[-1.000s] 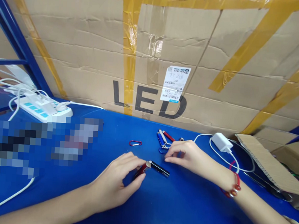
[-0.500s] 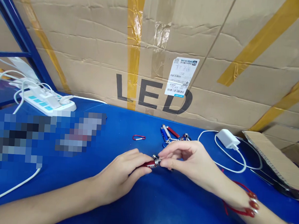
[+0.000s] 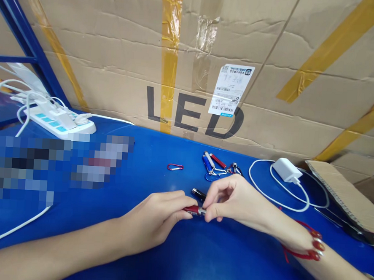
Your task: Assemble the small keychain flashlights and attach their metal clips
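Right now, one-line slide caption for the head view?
Left hand grips a red tube, right hand pinches its silver end; a black tube lies behind on the blue surface.

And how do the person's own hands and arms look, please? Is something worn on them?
The left hand is bare, and its forearm shows no sleeve, watch or band. The right hand wears no glove either; on that wrist is a red cord bracelet with reddish-brown and silvery beads and loose cord ends. No ring is visible on either hand.
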Motion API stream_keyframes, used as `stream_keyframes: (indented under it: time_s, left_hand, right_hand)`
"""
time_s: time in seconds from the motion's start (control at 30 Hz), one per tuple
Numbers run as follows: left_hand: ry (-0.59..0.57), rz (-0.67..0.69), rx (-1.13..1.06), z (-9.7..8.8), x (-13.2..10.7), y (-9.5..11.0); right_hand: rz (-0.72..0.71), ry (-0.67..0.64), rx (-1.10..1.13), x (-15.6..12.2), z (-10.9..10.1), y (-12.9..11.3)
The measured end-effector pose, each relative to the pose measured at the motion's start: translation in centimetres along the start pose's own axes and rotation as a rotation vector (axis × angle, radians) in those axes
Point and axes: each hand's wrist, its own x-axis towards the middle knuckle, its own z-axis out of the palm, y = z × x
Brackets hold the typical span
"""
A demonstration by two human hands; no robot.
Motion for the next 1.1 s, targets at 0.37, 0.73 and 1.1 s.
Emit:
stream_keyframes:
  time_s: [0.37, 0.73, 1.1]
  left_hand:
    - [0.026, 0.052, 0.124, 0.2, 0.0, 0.0]
    - [0.152, -0.118, 0.005, -0.1, 0.5, -1.1]
    - [-0.028, -0.201, -0.083, -0.7, 1.2, -0.4]
  right_hand:
    - [0.103, -0.057, 0.148, 0.0, 0.5, 1.1]
    - [-0.051, 0.204, 0.254, 0.8, 2.4, 2.3]
    - [-0.666, 0.218, -0.322, 0.7, 0.7, 3.3]
